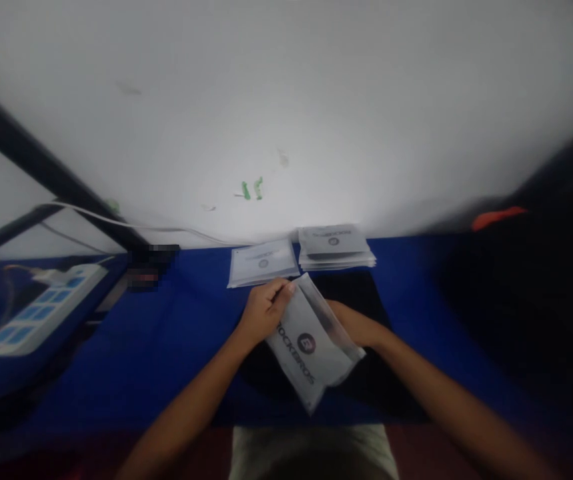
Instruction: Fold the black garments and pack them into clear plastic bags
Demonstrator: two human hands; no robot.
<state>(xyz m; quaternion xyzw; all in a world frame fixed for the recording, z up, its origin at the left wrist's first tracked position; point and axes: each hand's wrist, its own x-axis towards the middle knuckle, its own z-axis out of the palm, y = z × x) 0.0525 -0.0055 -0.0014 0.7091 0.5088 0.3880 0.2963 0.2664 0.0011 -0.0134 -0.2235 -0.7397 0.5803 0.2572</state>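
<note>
A frosted plastic zip bag (pixel 293 333) with ROCKBROS lettering and a round logo is tilted above a black mat (pixel 381 373). My left hand (pixel 265 308) pinches its upper left corner between thumb and fingers. At the bag's right edge is my right hand (pixel 343 319), its fingers hidden by the bag; whether they are inside or behind it I cannot tell. Just beyond my hands, a similar flat bag (pixel 261 261) lies on the blue table. To the right of that one rests a stack of such bags (pixel 336 243).
The blue table (pixel 166 333) meets a white wall (pixel 316 120) at the back. A white power strip (pixel 41 313) with blue sockets sits at the left, and a white cable (pixel 166 229) runs along the wall. Dark frame bars (pixel 56 167) slant at the left.
</note>
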